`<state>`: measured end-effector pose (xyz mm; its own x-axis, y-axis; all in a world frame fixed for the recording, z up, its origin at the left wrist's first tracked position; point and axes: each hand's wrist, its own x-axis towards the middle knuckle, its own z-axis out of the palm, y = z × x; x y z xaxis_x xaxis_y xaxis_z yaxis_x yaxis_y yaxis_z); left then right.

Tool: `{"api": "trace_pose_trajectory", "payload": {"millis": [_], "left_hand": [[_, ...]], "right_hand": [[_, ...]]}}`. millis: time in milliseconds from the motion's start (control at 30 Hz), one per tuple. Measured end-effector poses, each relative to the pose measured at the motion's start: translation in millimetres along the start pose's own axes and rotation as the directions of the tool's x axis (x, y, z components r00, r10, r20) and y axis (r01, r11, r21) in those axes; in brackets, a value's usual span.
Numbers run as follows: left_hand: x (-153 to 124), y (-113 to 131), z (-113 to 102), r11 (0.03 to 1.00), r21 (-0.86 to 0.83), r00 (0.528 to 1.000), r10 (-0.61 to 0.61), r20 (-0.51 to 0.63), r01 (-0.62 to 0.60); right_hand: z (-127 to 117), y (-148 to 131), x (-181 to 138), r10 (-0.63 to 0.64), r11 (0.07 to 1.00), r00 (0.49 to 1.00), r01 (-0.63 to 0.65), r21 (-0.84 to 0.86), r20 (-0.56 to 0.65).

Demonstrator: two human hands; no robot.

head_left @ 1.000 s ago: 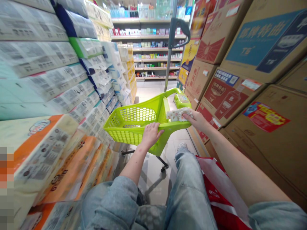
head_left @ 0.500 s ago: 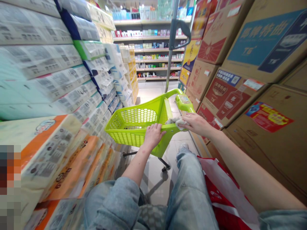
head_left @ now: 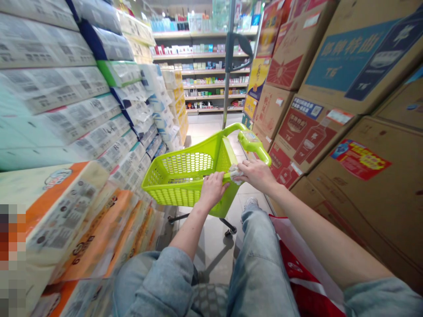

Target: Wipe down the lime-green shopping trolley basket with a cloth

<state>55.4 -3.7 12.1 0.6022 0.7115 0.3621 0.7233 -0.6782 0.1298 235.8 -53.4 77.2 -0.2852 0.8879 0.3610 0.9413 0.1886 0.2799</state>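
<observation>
The green cart point(head_left: 172, 194) stands on the floor in the middle of the aisle, upright on its castors, its basket to the left and its handlebar point(head_left: 263, 155) to the right. A crumpled white cloth point(head_left: 235, 175) lies against the near side, where the basket rim runs back toward the handlebar.

The right hand point(head_left: 256, 174) is closed around that cloth, fingers bunched over it and pressing it to the plastic. The left hand point(head_left: 211, 189) is clamped on the near rim, just beside the cloth, with its fingers hooked over the edge.

The step in hand looks like wiping down this side piece. To do it well, the left hand should brace the rim firmly, since a castor point(head_left: 230, 231) could roll under a hard stroke. The cloth would serve better spread flat beneath the fingers than wadded, and folded to a fresh face as it soils. Long strokes along the rim, then around the handlebar's curve, should reach the seams.

Close to the right leg stands a red and white bag point(head_left: 302, 281). Farther out, stacked cartons point(head_left: 343, 66) line the right, wrapped packs point(head_left: 69, 88) the left, and shelves point(head_left: 214, 72) close the far end.
</observation>
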Motion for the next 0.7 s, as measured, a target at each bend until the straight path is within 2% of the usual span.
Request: {"api": "trace_pose_trajectory", "payload": {"millis": [100,200,333,533,700], "left_hand": [[-4,-15,-3,0.995,-0.073,0.997,0.07,0.037,-0.068],[-10,-36,-6,0.997,-0.073,0.995,0.01,0.095,-0.003],[-17,-57,-9,0.998,-0.014,0.983,-0.057,0.175,0.06],[-14,-53,-6,0.998,0.006,0.982,-0.056,0.181,0.056],[-14,-46,-4,0.997,0.011,0.983,-0.072,0.171,0.071]], "right_hand": [[1,10,-1,-0.048,0.999,0.999,0.048,0.021,-0.006],[5,19,-1,-0.057,0.997,0.998,0.058,0.05,-0.037],[13,24,-1,0.018,0.996,0.996,-0.01,0.086,-0.092],[24,24,2,0.127,0.988,0.977,-0.109,0.109,-0.17],[25,25,12,0.243,0.967,0.961,-0.229,0.112,-0.131]]}}
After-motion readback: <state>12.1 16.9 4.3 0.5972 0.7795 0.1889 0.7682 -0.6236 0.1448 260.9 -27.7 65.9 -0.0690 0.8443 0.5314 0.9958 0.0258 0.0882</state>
